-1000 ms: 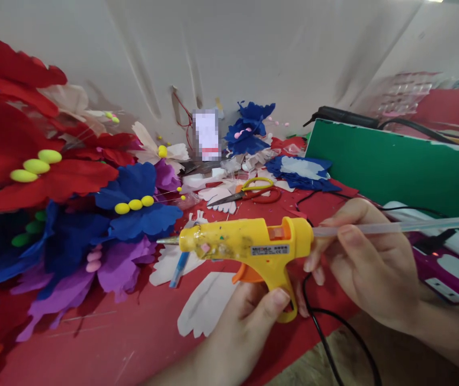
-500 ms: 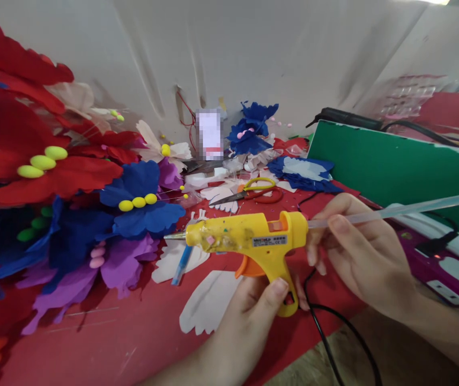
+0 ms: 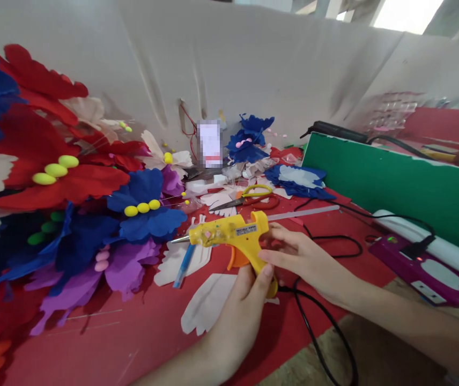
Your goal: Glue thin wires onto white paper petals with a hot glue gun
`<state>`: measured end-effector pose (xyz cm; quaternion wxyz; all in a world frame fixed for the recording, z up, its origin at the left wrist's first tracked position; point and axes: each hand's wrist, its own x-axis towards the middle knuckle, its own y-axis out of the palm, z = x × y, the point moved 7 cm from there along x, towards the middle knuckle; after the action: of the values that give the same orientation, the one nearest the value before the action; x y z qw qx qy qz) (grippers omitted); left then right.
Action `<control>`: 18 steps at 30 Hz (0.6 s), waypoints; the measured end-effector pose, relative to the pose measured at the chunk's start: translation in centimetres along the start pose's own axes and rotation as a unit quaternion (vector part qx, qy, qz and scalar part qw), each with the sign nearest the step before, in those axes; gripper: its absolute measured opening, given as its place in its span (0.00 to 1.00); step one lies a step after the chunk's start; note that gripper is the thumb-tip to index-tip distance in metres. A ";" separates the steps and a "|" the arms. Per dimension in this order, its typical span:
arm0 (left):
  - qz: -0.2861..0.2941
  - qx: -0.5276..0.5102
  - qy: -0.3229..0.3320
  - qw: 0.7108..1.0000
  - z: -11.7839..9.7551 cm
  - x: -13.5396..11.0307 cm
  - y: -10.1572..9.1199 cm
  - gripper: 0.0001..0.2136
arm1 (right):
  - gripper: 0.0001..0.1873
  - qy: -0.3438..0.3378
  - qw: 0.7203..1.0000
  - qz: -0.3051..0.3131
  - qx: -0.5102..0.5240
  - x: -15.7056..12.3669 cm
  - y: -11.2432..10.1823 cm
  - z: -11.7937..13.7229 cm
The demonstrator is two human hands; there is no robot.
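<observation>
A yellow hot glue gun (image 3: 249, 241) points left over the red table. My left hand (image 3: 249, 297) is closed around its handle, below the orange trigger (image 3: 237, 257). At the back of the gun, the fingers and thumb of my right hand (image 3: 300, 260) close on the rear of the handle; some fingertips are hidden. A clear glue stick (image 3: 304, 213) sticks out of the gun's rear. Under the gun lie white petal-shaped pieces (image 3: 203, 303) and a blue pen-like tube (image 3: 184, 265).
Scissors (image 3: 259, 197) lie beyond the gun. Red, blue, white and purple butterfly shapes (image 3: 151, 203) crowd the left. On the right are a green board (image 3: 374, 177) and a purple power strip (image 3: 422, 268). A black cord (image 3: 326, 332) trails from the gun.
My right hand has let go of the glue stick and moved left to the gun's rear. The gun has turned a little, with the stick further in. The view has tilted up slightly.
</observation>
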<state>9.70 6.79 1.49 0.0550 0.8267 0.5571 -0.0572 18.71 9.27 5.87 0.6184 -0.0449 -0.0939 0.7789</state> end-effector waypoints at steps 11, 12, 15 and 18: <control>0.082 0.071 -0.033 0.994 -1.3 -0.9 -0.5 0.14 | 0.08 0.119 0.986 -0.110 -0.025 3.0 -4.4 -0.6; 0.099 0.121 -0.023 0.987 -1.4 -1.2 -0.9 0.08 | 0.07 0.131 0.983 -0.118 -0.042 3.6 -5.6 -0.8; 0.108 0.199 0.030 0.974 -1.7 -2.3 -2.7 0.11 | 0.10 0.177 0.970 -0.127 -0.105 5.2 -9.0 -2.0; 0.091 0.230 0.041 0.968 -1.0 -3.0 -4.7 0.10 | 0.12 0.235 0.949 -0.112 -0.179 6.0 -11.1 -3.9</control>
<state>4.22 5.94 2.85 -0.1550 0.8659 0.4532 -0.1444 28.61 17.88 4.56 0.6879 -0.3255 -0.0883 0.6427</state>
